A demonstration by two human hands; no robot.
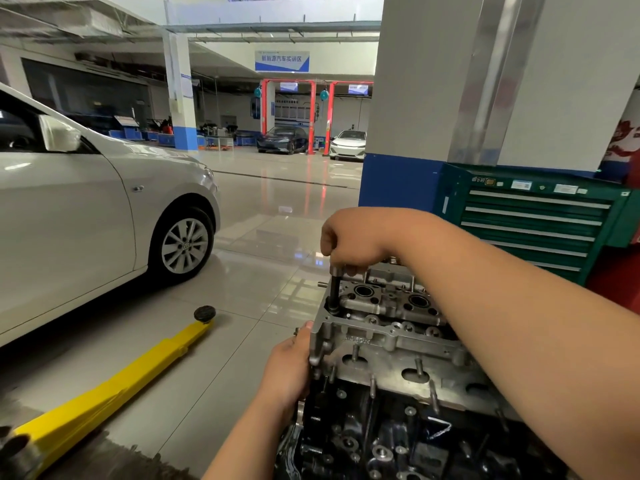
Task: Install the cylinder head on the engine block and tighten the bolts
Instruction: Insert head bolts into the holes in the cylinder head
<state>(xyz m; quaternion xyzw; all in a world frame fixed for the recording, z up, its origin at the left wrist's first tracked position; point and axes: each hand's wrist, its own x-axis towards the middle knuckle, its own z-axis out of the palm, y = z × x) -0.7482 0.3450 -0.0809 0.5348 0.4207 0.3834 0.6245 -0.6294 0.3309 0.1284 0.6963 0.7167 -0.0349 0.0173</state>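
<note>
The grey cast-aluminium cylinder head (388, 341) sits on top of the black engine block (363, 438), its studs and open bores facing up. The person's right hand (349, 239) reaches across from the right, and its fingers (329, 240) are clenched round the top of a dark steel socket tool (334, 291). The tool stands upright with its lower end seated in the head's far left corner. The left hand (289, 365) is at the head's near left end, fingers wrapped round the edge of the casting and the thumb lying against its top corner. On the glossy tiled floor (263, 237) to the left lies a yellow lift arm with a round black pad (114, 382), just beside a parked white car (86, 209). A green metal tool cabinet with drawers (533, 223) stands behind the engine, against a white and blue pillar (415, 133).
</note>
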